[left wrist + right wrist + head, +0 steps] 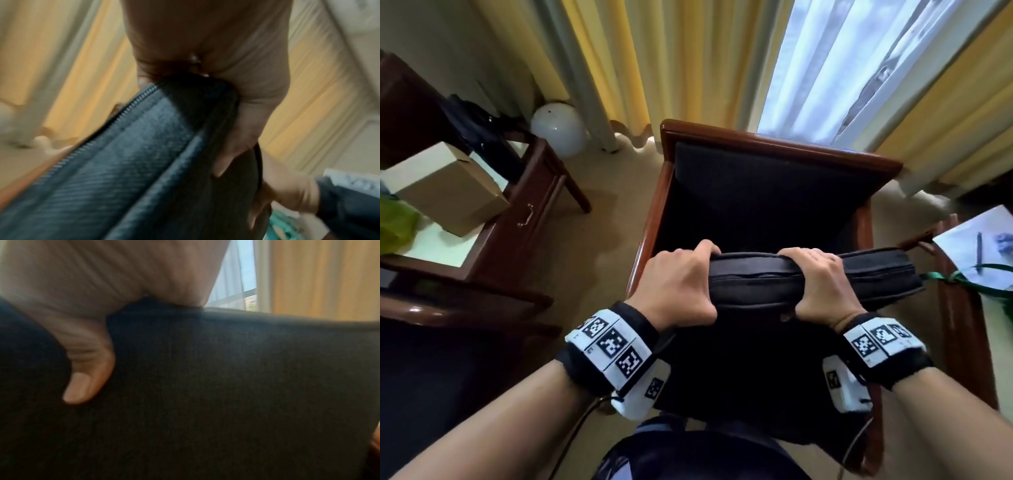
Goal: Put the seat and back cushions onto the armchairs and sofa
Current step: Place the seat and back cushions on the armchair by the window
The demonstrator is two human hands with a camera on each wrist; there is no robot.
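Note:
A flat black cushion (873,277) with a zipper along its edge is held upright over the seat of a wooden armchair (774,144). My left hand (681,281) grips its top edge near the left end, fingers curled over the far side. My right hand (822,284) grips the same edge near the middle. The left wrist view shows the zippered cushion edge (133,162) running from under my left hand (209,78). In the right wrist view my right hand (107,308) has its thumb pressed on the dark cushion face (226,386). The armchair's dark padded back (756,185) is bare.
A dark wooden side table (524,212) with a cardboard box (452,188) stands on the left. Nearer left sits another dark seat (448,359). On the right a table (959,308) carries papers and a green strap. Yellow curtains (681,61) and a window hang behind.

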